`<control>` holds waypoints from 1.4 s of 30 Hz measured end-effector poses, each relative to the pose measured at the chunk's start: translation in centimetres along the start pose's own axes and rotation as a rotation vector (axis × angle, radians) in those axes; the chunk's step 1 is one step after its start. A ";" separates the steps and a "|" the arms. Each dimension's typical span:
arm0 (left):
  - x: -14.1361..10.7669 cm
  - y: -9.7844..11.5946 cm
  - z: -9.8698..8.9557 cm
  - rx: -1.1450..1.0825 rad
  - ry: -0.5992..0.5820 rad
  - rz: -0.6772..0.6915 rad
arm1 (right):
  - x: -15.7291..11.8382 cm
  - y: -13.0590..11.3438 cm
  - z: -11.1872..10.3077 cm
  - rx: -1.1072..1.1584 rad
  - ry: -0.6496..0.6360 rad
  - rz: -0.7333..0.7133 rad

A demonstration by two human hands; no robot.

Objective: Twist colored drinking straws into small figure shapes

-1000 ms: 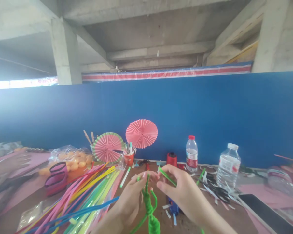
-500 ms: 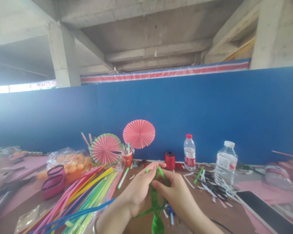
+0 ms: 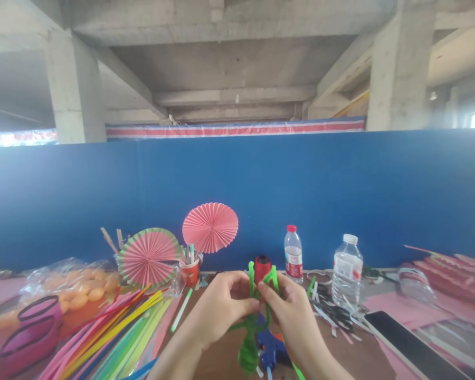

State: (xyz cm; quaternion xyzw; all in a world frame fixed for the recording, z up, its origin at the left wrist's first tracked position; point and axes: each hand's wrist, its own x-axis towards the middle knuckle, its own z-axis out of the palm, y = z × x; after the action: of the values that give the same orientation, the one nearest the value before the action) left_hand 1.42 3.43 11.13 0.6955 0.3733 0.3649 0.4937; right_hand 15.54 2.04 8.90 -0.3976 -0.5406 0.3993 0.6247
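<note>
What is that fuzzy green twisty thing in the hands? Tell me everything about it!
It is a green pipe cleaner, fuzzy and bendy-looking, twisted around itself into a thick stem. Two thin ends stick up at the top, just in front of a red spool. Lower down it bulges into a looped, coiled part, and a side strand pokes out left. It stands roughly upright above the brown table. The left hand and right hand pinch it near the top, fingertips almost meeting.
</note>
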 end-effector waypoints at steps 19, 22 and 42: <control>-0.4 1.4 0.6 -0.160 0.026 0.026 | -0.4 0.8 0.2 0.275 0.004 0.081; -0.4 1.5 0.4 -0.186 0.030 -0.013 | -0.3 0.2 -0.3 0.141 -0.018 -0.011; 0.1 0.7 -0.2 -0.255 0.080 0.000 | 0.0 -1.5 -2.3 -0.682 -0.101 -0.559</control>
State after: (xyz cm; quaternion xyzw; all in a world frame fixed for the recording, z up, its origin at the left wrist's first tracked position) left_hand 1.40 3.44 11.84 0.6121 0.3433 0.4370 0.5626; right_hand 17.93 1.34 10.08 -0.3997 -0.7578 0.0328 0.5147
